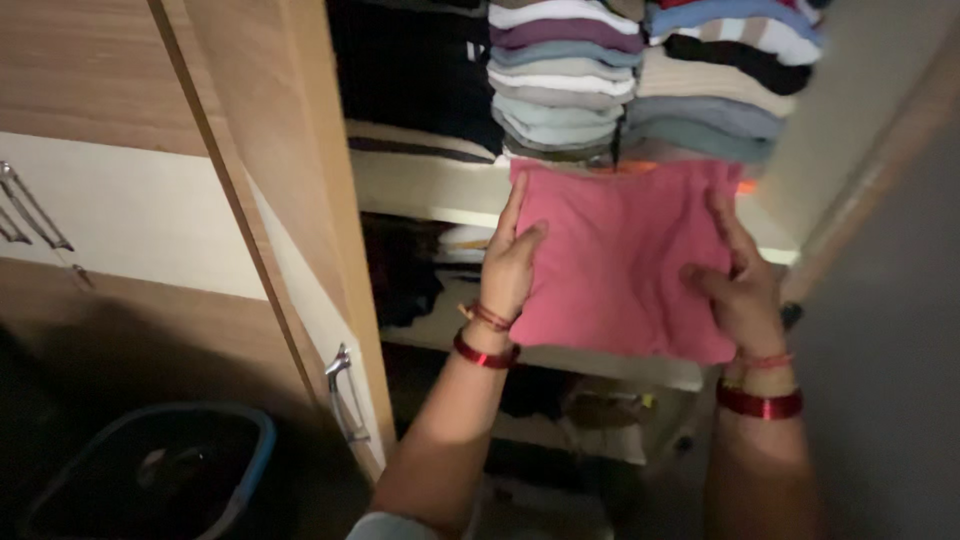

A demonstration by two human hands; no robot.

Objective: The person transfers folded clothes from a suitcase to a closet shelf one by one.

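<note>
The person holds a folded pink cloth [625, 260] flat between both hands in front of an open wooden wardrobe [290, 150]. The left hand [510, 262] grasps the cloth's left edge, thumb on the front face and fingers stretched up along the side. The right hand [738, 280] grasps the right edge, thumb pressed onto the front and fingers curled behind. Each wrist carries red bangles [486, 352].

The cloth's top edge sits level with the pale shelf [420, 185], just below 2 stacks of folded clothes: a left stack [562, 80] in white, purple and grey tones, and a right stack [722, 75] in blue, black, tan and grey. Dark garments [410, 70] fill the shelf space to the left of the stacks. Lower shelves hold more items, too dim to make out.

The wardrobe door [300, 300] stands open at the left, with a metal handle [345, 395] near its lower edge. A dark bin with a blue rim [150, 475] stands on the floor at lower left.
</note>
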